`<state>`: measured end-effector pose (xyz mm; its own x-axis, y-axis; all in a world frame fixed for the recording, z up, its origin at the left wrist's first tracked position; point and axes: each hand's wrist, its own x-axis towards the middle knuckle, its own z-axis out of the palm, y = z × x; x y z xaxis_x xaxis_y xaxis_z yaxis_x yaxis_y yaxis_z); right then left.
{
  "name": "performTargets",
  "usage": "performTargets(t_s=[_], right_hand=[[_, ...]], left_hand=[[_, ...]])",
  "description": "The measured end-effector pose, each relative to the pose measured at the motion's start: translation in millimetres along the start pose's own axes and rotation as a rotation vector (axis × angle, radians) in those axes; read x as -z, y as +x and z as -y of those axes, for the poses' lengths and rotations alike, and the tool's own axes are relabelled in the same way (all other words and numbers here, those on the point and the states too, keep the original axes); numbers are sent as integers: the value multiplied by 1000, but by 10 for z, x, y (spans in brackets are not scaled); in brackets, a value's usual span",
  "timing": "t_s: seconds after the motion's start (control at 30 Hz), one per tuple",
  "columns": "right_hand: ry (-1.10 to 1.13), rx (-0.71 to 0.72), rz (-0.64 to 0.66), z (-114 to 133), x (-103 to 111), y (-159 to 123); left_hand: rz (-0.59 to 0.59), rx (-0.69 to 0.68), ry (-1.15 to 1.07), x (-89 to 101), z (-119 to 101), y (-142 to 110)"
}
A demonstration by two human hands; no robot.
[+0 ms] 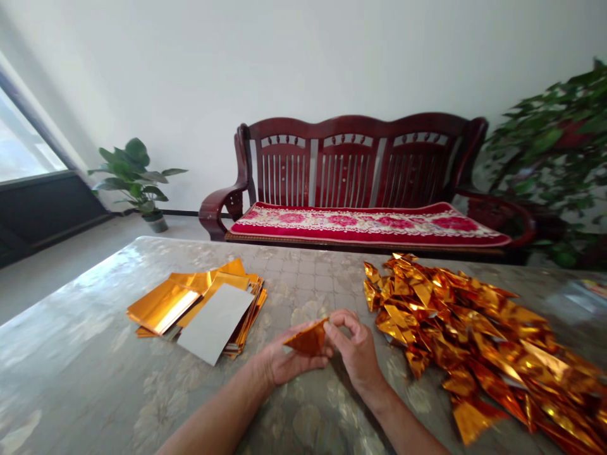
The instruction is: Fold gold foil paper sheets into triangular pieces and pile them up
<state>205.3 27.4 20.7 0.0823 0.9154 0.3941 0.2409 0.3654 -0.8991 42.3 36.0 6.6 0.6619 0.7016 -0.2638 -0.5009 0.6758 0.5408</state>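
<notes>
A folded piece of gold foil paper (308,339), roughly triangular, is held between my two hands above the table. My left hand (287,361) cradles it from below and behind, fingers curled around it. At its upper right corner, the thumb and forefinger of my right hand (353,347) pinch the paper. To the left lies a loose stack of flat gold foil sheets (165,302), with one sheet's grey-white back (218,322) facing up on top. A large heap of folded gold foil pieces (441,309) spreads over the right side.
The table (118,379) has a patterned, shiny cover. Behind it stands a dark red wooden bench (348,164) with a red floral cushion (370,221). A potted plant (137,177) is at the left, a leafy plant (554,145) at the right. Clear plastic (576,300) lies at the right edge.
</notes>
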Motion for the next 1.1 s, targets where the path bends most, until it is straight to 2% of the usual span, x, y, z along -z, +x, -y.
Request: performTargets(t_s=[0.17,0.33,0.47,0.57,0.8,0.93,1.1], right_hand=[[158,-184,-109,-160,26,16],[324,-289,-206,-277,21,47],[345,-306,-223,-297,24,56],[347,-310,-217,-295,19,51],[370,-318,-152,-280,9,24],[265,-242,-130,-305,24,10],[93,-114,-166,-258,37,11]], left_hand=[[-165,-295,64,26,-158,6],[-229,-522,269,-21,-107,-5],[-455,-655,582,-67,-20,7],[-597,-679,707,-104,-12,9],[-674,-723,859,-166,-16,-28],[-688,-713,825,-128,0,-18],[-700,-630,706,-69,5,22]])
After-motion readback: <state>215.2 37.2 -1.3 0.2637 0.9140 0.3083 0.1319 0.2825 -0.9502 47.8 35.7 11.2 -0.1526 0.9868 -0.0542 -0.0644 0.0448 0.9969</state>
